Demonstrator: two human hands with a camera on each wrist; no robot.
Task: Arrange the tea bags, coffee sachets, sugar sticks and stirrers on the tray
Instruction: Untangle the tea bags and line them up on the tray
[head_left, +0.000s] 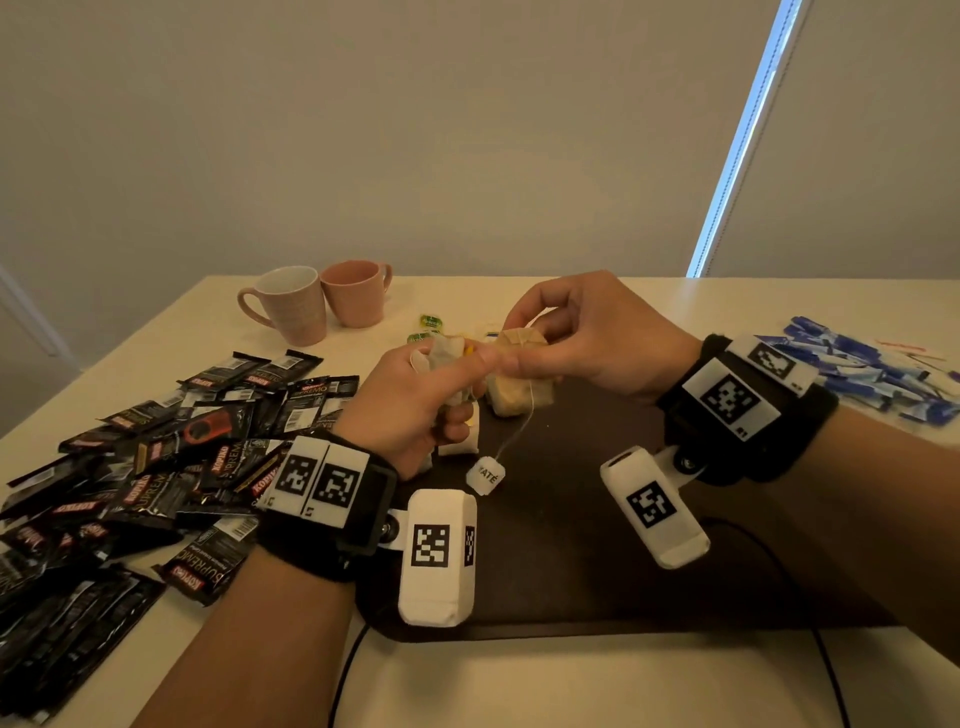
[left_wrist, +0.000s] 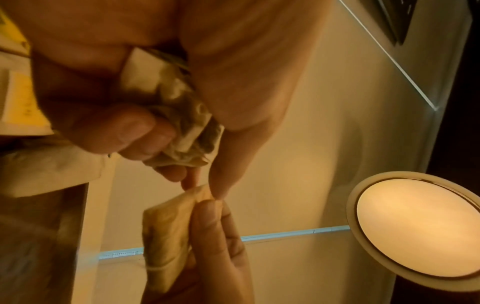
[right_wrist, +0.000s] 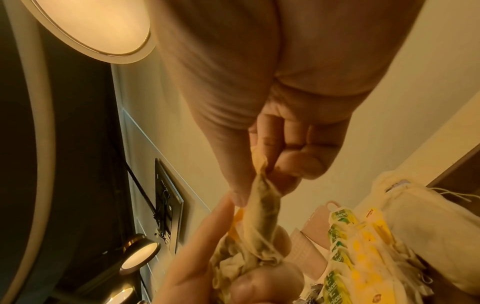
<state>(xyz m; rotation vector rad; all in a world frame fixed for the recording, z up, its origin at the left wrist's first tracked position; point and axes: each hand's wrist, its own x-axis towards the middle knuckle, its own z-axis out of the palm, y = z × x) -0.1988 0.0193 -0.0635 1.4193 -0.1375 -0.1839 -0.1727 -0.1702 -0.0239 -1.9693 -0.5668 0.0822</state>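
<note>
The task looks barely begun. Over the dark tray (head_left: 597, 582), the left hand (head_left: 410, 405) keeps a closed grip on a bunch of tea bags (head_left: 444, 353), while the right hand (head_left: 587, 338) pinches one tea bag (head_left: 519, 379) out of it. Coffee sachets (head_left: 156, 467) heap at the counter's (head_left: 519, 686) left edge and blue sugar sticks (head_left: 872, 369) at its right, both off the tray.
</note>
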